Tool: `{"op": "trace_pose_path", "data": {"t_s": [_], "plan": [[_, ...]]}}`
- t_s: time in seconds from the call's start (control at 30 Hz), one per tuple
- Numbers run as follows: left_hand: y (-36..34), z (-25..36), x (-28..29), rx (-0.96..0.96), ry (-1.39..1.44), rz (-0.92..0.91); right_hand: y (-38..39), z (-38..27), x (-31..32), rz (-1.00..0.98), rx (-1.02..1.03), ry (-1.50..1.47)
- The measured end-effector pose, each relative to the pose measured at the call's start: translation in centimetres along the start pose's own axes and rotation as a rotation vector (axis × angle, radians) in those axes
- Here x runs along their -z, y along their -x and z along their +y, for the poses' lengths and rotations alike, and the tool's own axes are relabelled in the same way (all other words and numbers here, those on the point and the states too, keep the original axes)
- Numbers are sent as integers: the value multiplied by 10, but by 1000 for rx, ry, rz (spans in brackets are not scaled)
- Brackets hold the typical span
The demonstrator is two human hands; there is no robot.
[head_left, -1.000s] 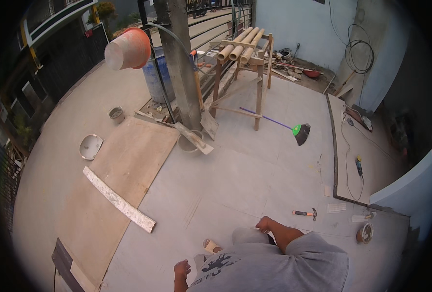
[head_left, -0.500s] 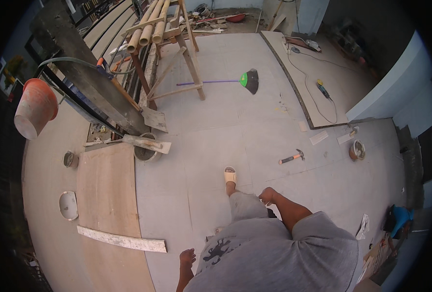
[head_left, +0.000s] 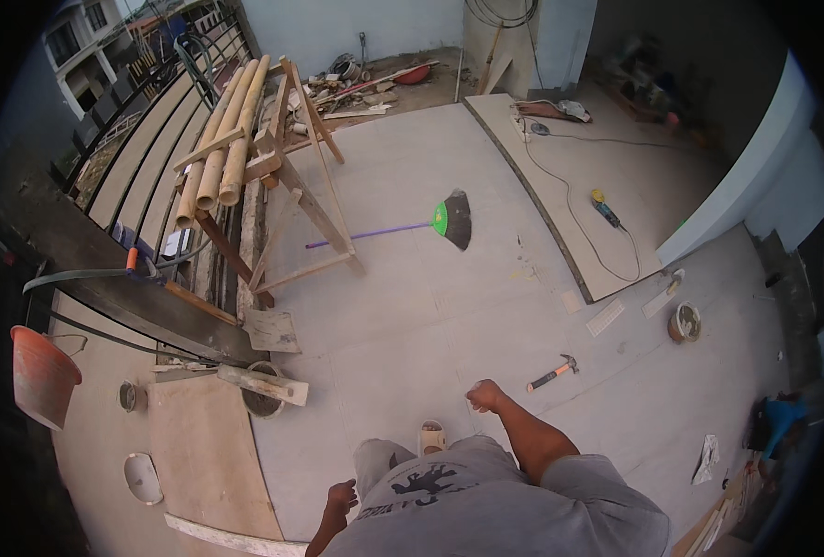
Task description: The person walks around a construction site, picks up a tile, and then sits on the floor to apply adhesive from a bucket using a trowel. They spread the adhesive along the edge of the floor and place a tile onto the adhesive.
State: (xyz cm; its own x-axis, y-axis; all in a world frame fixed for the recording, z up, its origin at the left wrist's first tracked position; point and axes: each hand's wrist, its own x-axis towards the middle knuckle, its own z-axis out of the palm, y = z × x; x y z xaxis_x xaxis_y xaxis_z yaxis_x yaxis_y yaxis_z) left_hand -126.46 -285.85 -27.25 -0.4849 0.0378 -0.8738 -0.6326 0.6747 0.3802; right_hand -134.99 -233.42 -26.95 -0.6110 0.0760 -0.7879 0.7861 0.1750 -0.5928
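Observation:
My left hand point(head_left: 341, 497) hangs at the lower edge beside my grey shirt, its fingers loosely curled with nothing visible in them. My right hand point(head_left: 482, 395) is out in front of my body, fingers curled; whether anything is inside is too small to make out. Nearest it, to the right, a claw hammer point(head_left: 551, 374) with an orange-and-black handle lies on the tiled floor point(head_left: 402, 316). Farther ahead a purple-handled broom point(head_left: 451, 221) with a green-and-black head lies by wooden trestles point(head_left: 328, 223) bearing bamboo poles point(head_left: 233, 153).
A concrete post point(head_left: 129, 283) stands left, near a hanging orange bucket point(head_left: 45, 381), a shovel point(head_left: 272, 330) and a board point(head_left: 198, 436). Right are a mortar pot point(head_left: 683, 323), a corded power tool point(head_left: 607, 212) on a raised edged surface, and a wall point(head_left: 727, 186). Rubble point(head_left: 356, 93) lies behind.
My body has stepped forward and the view has turned, bringing the trestles and raised edge nearer. My right hand has swung slightly forward; both hands remain curled.

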Motion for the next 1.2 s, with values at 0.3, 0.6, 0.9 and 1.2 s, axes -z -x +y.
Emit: {"op": "trace_pose_path", "data": {"t_s": [0.3, 0.6, 0.9, 1.2], "plan": [[-146, 201, 89, 228, 279, 44, -43, 21, 104, 131, -189, -300], [-277, 504, 78, 55, -38, -191, -48, 13, 171, 312, -581, -778], [-377, 774, 44, -403, -272, -184, -182, -83, 294, 384, 228, 277], [-402, 865, 95, -32, -45, -103, -338, -192, 512, 58, -299, -45]]}}
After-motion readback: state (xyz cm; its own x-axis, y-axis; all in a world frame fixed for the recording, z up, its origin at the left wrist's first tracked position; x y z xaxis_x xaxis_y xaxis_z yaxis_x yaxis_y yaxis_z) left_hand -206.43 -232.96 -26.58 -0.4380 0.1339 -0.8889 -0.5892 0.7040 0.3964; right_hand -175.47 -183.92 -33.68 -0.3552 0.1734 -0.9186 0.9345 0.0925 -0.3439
